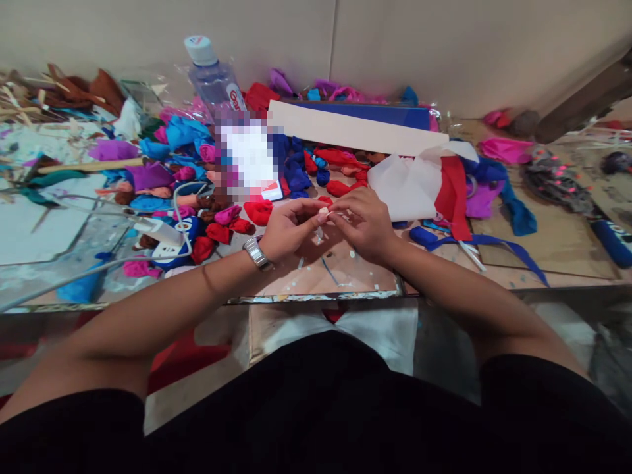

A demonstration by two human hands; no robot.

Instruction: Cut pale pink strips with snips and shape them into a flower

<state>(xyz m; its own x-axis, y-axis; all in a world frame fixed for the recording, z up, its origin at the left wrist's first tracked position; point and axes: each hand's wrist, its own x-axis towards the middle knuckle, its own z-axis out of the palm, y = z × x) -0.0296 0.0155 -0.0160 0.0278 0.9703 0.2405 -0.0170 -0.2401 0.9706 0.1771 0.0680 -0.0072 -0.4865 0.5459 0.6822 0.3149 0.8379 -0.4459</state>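
My left hand (291, 227), with a metal watch on its wrist, pinches a small pale piece (323, 210) between thumb and finger. Close against it, my right hand (363, 224) has its fingertips together on a thin pale strip that meets the small piece. Both hands hover over the near part of the table (306, 280). Red fabric bundles (258, 212) lie just left of my left hand, and a translucent white sheet (402, 187) lies beyond my right hand. The exact shape of the held piece is too small to tell.
Behind stand a bottle (214, 82) and a blurred bright phone (251, 158). A white charger (158, 230) with a cable lies left, among many coloured bundles. A long cream strip (355, 128) lies at the back; a blue ribbon (508, 247) and grey bundle (557, 181) are right.
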